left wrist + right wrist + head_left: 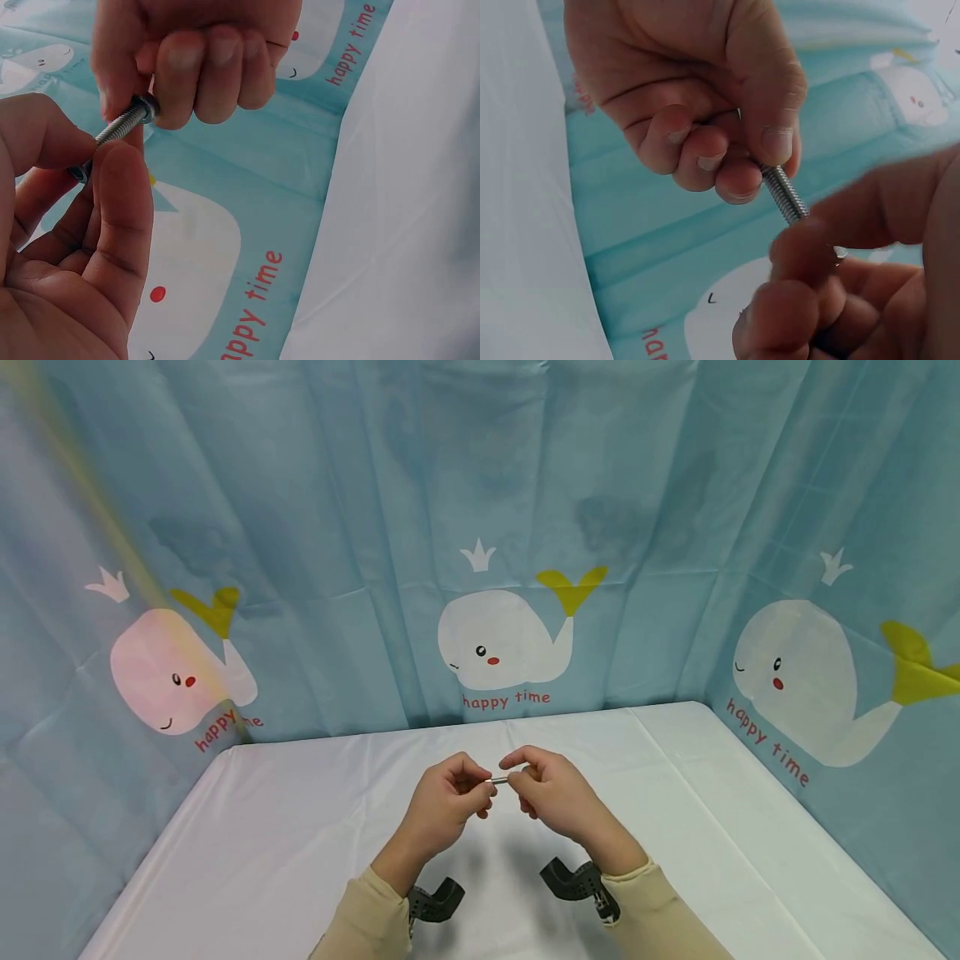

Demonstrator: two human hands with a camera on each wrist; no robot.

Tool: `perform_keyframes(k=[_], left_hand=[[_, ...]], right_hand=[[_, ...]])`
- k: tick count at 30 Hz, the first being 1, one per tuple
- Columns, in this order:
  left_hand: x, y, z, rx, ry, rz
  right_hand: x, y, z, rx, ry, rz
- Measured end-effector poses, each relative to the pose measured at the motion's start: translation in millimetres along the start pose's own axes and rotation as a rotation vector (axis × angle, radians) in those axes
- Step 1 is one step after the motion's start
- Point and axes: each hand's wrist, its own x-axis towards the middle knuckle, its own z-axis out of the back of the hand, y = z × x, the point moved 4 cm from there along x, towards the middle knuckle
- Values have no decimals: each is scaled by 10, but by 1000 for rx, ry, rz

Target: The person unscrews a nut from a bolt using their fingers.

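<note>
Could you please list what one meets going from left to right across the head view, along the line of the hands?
Pink-tinted whale print → left hand → threaded bolt → right hand → whale print on the right curtain.

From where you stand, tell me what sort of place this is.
Probably a makeshift recording booth: a white-covered table, a whale-printed curtain enclosing it on three sides, and both hands holding a threaded bolt.
</note>
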Motion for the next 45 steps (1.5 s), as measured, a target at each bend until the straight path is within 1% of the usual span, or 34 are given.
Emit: perform_keyframes(k=[4, 10, 17, 24, 27, 32, 41, 45], left_hand=[[-5, -4, 9, 3, -4, 0], [-19, 10, 11, 6, -3, 15], [-2, -2, 17, 5, -9, -1], [-3, -5, 23, 3, -11, 8], [0, -11, 28, 1, -15, 5], [0, -11, 38, -5, -19, 14], [-3, -23, 57, 3, -29, 8], [3, -23, 58, -9, -23, 8]], right_hand=[[3, -10, 9, 8, -30, -4], [-2, -60, -13, 20, -11, -15], [-22, -23, 13, 62, -28, 1], [-6, -41, 16, 108, 25, -3], [-2, -45, 20, 127, 18, -10], [10, -65, 32, 127, -4, -17], [22, -45, 38, 155, 49, 5], [28, -65, 42, 161, 45, -17]])
